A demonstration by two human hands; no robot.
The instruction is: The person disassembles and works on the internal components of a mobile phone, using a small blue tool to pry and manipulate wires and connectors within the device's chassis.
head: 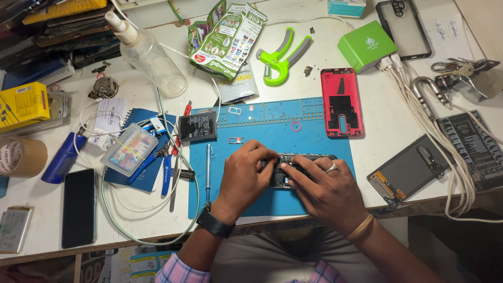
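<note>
An opened dark phone body (306,158) lies on the blue work mat (309,131), mostly hidden under my hands. My left hand (245,175) grips its left end, fingers curled over the edge. My right hand (325,191), with a ring and a bracelet, presses its fingertips onto the phone's inner parts. A red phone back cover (341,102) lies at the mat's upper right. A black battery (197,127) rests at the mat's upper left, and a thin metal screwdriver (208,173) lies to the left of my left hand.
A detached screen panel (406,170) lies right of the mat beside white cables (445,141). A green box (367,45), green hand gripper (280,57), spray bottle (149,55), clear parts case (128,149), black phone (78,207) and tape roll (21,156) crowd the desk.
</note>
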